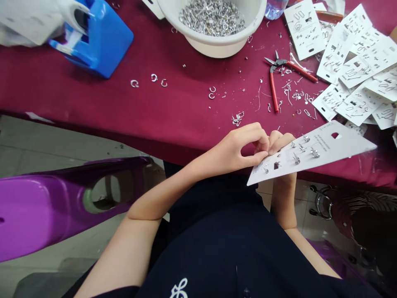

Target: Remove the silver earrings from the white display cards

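A white earring card [328, 147] with several small silver earrings on it is tilted over the table's front edge. My right hand [281, 142] grips it from behind, with its fingers showing over the far edge and the rest hidden by the card. At the card's left end my left hand [240, 145] is closed, thumb and forefinger pinched against the card. Whatever lies between those fingertips is too small or hidden to make out. Just beyond my left hand lies a little pile of silver earring pieces [237, 118].
Red-handled pliers [273, 91] lie spread among loose silver bits. Overlapping earring cards [356, 105] cover the right side. A white bowl [214, 45] of metal pieces stands at the back, a blue tape dispenser [114, 45] left of it. Beside my left arm is a purple stool [40, 211].
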Action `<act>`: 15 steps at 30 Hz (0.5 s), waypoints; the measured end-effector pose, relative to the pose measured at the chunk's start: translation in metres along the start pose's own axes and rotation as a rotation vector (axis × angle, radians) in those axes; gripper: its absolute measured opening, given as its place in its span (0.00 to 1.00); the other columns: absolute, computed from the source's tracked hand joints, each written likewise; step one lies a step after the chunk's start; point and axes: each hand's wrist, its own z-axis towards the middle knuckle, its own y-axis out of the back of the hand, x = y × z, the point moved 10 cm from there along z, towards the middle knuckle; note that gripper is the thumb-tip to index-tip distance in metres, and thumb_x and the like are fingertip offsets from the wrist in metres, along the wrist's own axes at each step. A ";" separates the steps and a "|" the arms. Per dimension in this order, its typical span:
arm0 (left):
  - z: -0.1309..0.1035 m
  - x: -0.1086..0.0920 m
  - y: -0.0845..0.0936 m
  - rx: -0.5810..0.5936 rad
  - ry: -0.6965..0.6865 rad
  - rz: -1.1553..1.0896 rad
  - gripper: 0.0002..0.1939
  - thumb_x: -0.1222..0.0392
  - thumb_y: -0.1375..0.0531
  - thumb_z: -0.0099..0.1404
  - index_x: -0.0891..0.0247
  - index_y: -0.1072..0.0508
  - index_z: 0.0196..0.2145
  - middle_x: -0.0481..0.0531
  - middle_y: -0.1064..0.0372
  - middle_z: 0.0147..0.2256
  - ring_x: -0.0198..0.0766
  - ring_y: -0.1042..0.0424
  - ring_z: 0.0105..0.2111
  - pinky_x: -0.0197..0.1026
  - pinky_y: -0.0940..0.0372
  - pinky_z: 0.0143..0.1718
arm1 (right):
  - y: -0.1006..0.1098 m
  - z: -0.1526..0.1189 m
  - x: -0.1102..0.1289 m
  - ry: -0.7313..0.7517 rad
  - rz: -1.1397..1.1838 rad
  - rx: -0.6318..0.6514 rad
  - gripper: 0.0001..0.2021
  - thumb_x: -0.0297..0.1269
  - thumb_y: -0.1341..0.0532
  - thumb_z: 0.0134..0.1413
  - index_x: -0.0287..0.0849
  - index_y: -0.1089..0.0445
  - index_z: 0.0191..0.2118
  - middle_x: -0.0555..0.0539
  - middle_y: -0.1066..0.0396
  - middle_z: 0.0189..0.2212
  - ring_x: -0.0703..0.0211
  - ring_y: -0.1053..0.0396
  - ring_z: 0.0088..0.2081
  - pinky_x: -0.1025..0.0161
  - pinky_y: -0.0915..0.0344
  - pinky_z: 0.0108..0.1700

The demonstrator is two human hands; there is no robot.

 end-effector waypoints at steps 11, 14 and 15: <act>-0.004 0.023 0.030 -0.176 0.032 0.055 0.06 0.61 0.43 0.68 0.64 0.31 0.41 0.52 0.31 0.40 0.34 0.29 0.41 0.39 0.30 0.45 | 0.029 0.013 -0.011 -0.134 -0.004 -0.226 0.18 0.46 0.27 0.46 0.48 0.30 0.40 0.53 0.29 0.31 0.69 0.34 0.21 0.68 0.35 0.22; -0.013 0.023 0.054 -0.225 0.057 0.131 0.07 0.60 0.45 0.70 0.64 0.30 0.42 0.52 0.30 0.40 0.34 0.28 0.42 0.39 0.30 0.47 | 0.080 0.028 0.018 -0.073 -0.067 -0.373 0.19 0.45 0.27 0.47 0.51 0.32 0.43 0.52 0.27 0.34 0.67 0.31 0.21 0.67 0.36 0.20; -0.018 0.023 0.062 -0.235 0.070 0.148 0.07 0.60 0.46 0.70 0.63 0.30 0.41 0.52 0.30 0.40 0.35 0.28 0.41 0.39 0.30 0.46 | 0.104 0.034 0.031 -0.045 -0.092 -0.435 0.18 0.42 0.27 0.46 0.50 0.32 0.41 0.51 0.26 0.35 0.66 0.30 0.22 0.68 0.38 0.20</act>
